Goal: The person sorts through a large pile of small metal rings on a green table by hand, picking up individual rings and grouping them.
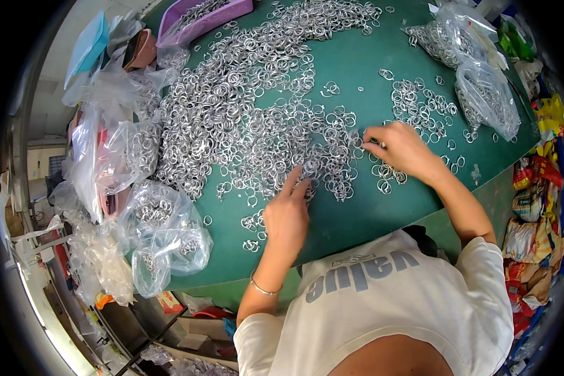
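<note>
A wide heap of small silver-coloured metal rings (200, 106) spreads over the green table (382, 53). At the heap's near edge is my left hand (287, 216), its index and middle fingers stretched out and apart, touching the rings. Some rings by those fingertips are smeared by motion. My right hand (402, 149) is at the heap's right end, thumb and forefinger pinched on a blurred silvery piece that looks like one ring. A smaller loose group of rings (420, 106) lies just beyond and beside my right hand.
A purple tray (197, 28) with more rings stands at the far left. Clear plastic bags of rings (169, 232) lie along the left edge, and other filled bags (489, 94) are at the far right. Colourful packages (532, 213) are stacked beside the table on the right.
</note>
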The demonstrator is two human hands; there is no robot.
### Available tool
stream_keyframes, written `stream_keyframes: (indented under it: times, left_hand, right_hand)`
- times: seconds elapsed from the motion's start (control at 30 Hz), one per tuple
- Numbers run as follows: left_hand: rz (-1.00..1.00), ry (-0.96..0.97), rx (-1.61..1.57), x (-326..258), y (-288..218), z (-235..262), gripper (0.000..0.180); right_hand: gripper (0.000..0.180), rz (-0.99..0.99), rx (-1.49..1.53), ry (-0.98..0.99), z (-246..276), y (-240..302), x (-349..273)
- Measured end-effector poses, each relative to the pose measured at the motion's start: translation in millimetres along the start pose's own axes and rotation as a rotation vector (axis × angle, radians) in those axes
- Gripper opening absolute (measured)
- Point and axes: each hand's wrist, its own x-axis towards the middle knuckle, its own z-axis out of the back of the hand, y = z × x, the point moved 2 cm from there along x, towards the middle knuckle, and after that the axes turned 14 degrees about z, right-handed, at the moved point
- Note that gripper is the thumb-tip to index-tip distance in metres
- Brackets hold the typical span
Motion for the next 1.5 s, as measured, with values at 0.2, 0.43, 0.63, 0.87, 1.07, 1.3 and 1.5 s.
stream_keyframes:
  times: [0.2,0.43,0.63,0.87,1.07,1.3,1.5]
  left_hand:
    - [0.062,0.001,-0.142,6.4,-1.8,12.8,0.030]
    - [-0.012,-0.176,-0.369,71.3,2.9,22.0,0.029]
    - [-0.001,-0.212,-0.184,149.5,16.8,12.6,0.011]
    - [-0.157,-0.091,0.019,177.3,2.7,-6.9,0.014]
    - [-0.053,-0.027,-0.151,181.4,6.5,-5.8,0.009]
    - [0.310,0.318,-0.863,165.7,15.4,8.8,0.011]
    - [0.459,0.571,-1.207,138.8,5.0,8.9,0.012]
  right_hand:
    - [0.011,0.095,0.013,-0.330,-14.7,-18.2,61.3]
    - [0.010,0.117,0.079,-0.229,-35.0,-43.7,94.6]
    - [0.010,-0.210,1.609,-0.223,-4.6,-42.8,87.3]
    - [0.017,-0.188,0.970,-0.118,-22.7,-59.3,109.0]
    - [0.019,0.041,-0.056,-0.114,-41.6,-28.0,116.9]
    - [0.017,-0.273,1.166,-0.121,-11.5,-41.1,101.9]
    - [0.022,-0.422,1.619,-0.112,-7.8,-26.0,80.7]
